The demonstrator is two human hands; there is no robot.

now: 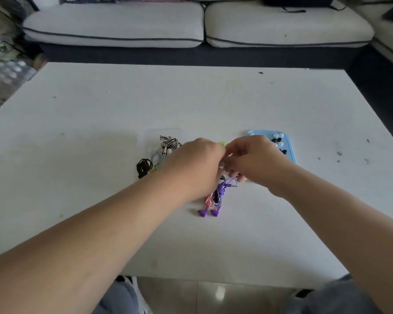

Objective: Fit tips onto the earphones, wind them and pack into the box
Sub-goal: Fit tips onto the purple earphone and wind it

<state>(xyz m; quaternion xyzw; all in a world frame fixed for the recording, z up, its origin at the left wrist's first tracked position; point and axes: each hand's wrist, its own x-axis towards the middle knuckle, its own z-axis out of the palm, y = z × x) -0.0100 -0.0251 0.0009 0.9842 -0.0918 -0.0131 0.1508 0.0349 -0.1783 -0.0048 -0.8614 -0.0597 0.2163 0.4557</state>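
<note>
Over the middle of the white surface [100, 155], the left hand [197, 164] and right hand [254, 159] meet curled inward, their grip hidden so I cannot tell what they hold, above wound purple wired earphones [220, 193], where anything small fumbled could vanish into the tangle.

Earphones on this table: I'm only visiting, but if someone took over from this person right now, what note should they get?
Hands: the left hand and right hand meet over the pile with fingers curled; what they pinch is hidden.
Things: the purple earphones lie wound on the table, nearest the person. The striped earphones and black earphones lie left of the hands. The blue tray of tips sits behind the right hand.
Done: several sets look wound.
Left: probably finish the set in hand, then pack. I cannot make out a box clearly.
</note>
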